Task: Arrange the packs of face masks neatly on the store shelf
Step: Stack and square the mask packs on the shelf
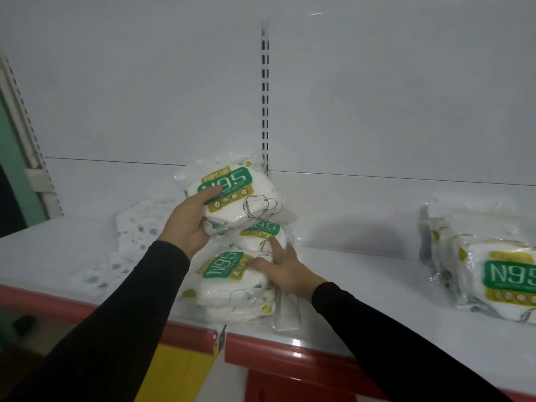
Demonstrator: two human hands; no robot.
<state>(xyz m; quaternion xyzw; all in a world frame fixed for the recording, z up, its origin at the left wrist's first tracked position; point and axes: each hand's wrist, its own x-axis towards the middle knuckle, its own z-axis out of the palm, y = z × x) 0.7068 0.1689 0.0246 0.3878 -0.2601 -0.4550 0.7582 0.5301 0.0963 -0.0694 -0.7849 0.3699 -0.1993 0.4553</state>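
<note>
My left hand (188,219) grips a clear N95 mask pack (240,195) with a green and yellow label, held tilted above the pile at the shelf's middle. Below it lies a second N95 pack (261,233) with its label upside down, and nearer the front edge a third pack (229,274) sits on more packs. My right hand (282,269) rests on this pile with straight fingers, the index finger touching the second pack. Another stack of N95 packs (499,280) stands at the right of the white shelf (362,271).
Flat white packs with blue dots (136,230) lie left of the pile. A slotted upright (265,97) divides the white back panel. The shelf's red front strip (290,358) runs along the near edge, with a yellow panel (179,369) below.
</note>
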